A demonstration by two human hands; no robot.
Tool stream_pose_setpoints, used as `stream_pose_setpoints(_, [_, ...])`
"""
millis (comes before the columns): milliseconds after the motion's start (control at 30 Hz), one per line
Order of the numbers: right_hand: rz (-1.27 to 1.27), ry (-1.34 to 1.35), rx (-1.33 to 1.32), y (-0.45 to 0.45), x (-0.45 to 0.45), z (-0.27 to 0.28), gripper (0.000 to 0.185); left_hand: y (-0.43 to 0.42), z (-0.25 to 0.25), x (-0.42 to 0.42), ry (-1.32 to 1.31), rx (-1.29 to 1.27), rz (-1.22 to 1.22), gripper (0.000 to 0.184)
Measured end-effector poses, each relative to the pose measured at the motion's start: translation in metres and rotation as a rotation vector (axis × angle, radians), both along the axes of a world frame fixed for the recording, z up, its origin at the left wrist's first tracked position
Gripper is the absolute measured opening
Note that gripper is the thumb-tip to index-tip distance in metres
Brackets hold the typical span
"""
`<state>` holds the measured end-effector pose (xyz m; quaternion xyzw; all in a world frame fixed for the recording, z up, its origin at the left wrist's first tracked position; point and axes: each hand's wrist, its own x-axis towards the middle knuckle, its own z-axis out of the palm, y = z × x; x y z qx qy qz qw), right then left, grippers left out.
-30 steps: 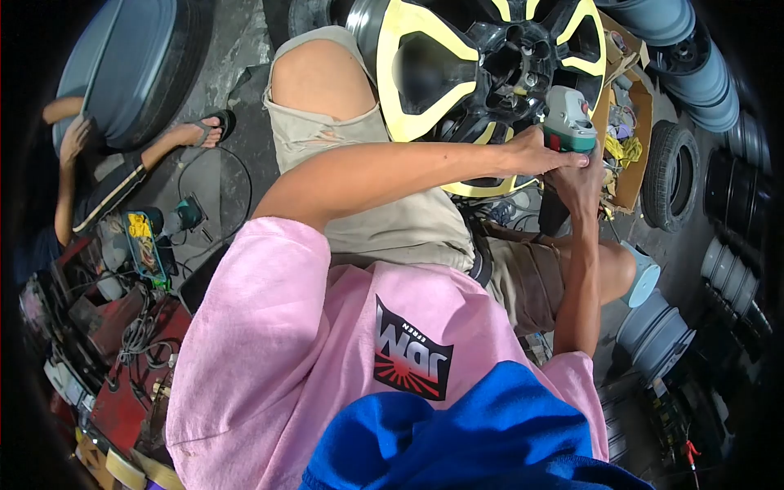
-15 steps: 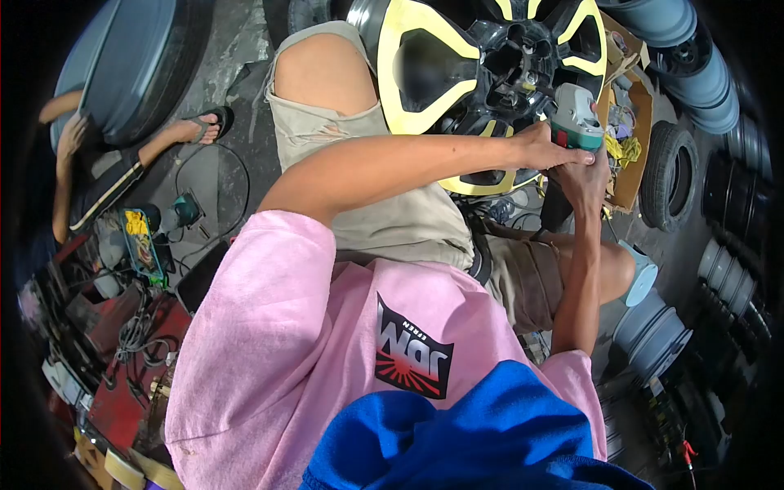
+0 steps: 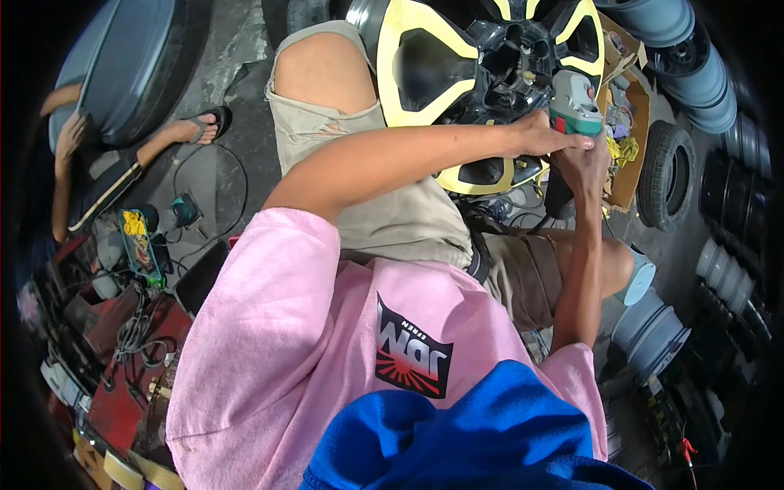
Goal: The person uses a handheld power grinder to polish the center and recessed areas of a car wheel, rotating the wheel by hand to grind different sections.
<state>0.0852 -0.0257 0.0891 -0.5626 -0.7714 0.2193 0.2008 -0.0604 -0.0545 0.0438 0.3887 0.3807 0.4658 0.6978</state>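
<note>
A green and grey power tool [image 3: 576, 104] is held at the wheel's near right side, between both my hands. My left hand [image 3: 545, 137] wraps its left side, thumb across the near end. My right hand [image 3: 586, 162] is closed around the tool's near end, overlapping the left thumb. A dark part [image 3: 559, 196] hangs below the hands. In front is a black wheel rim with yellow-faced spokes [image 3: 400, 90], close to my knee. The hands and tool hide where the tool meets the wheel.
An open cardboard box [image 3: 635, 167] of odds and ends and a small tyre [image 3: 668, 175] are right of the wheel. Grey rims [image 3: 651, 335] are stacked farther right. At left, another person's hand [image 3: 72, 131] touches a large rim [image 3: 122, 57]; cables and a red surface [image 3: 118, 408] lie below.
Both hands and the tool have shifted slightly away from me, up in the view. The wheel appears slightly higher too. My grip looks the same.
</note>
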Motion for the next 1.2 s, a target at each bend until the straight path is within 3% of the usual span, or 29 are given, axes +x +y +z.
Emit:
stream_pose_setpoints(267, [-0.024, -0.106, 0.011, 0.005, -0.003, -0.002, 0.059, 0.004, -0.007, -0.002, -0.070, 0.018, 0.029, 0.083])
stream_pose_setpoints(400, [0.037, 0.056, 0.012, 0.002, 0.002, -0.009, 0.058, -0.005, -0.002, -0.002, -0.057, 0.020, 0.048, 0.083])
stream_pose_setpoints(533, [-0.033, -0.085, 0.008, 0.002, -0.006, 0.003, 0.061, 0.003, 0.001, -0.011, -0.033, -0.039, -0.083, 0.085])
stream_pose_setpoints(633, [-0.046, -0.119, -0.004, 0.002, -0.021, 0.020, 0.063, 0.007, 0.005, -0.015, 0.006, 0.033, 0.033, 0.084])
stream_pose_setpoints(800, [-0.012, -0.133, -0.008, 0.004, -0.017, 0.011, 0.064, 0.002, 0.005, -0.015, -0.068, 0.048, 0.022, 0.081])
stream_pose_setpoints(900, [0.040, -0.012, 0.088, -0.005, -0.015, 0.010, 0.061, -0.001, -0.001, -0.008, -0.083, 0.055, 0.042, 0.079])
stream_pose_setpoints(1200, [-0.016, -0.080, 0.018, 0.007, -0.022, 0.016, 0.062, 0.008, 0.004, -0.018, -0.054, 0.031, -0.005, 0.074])
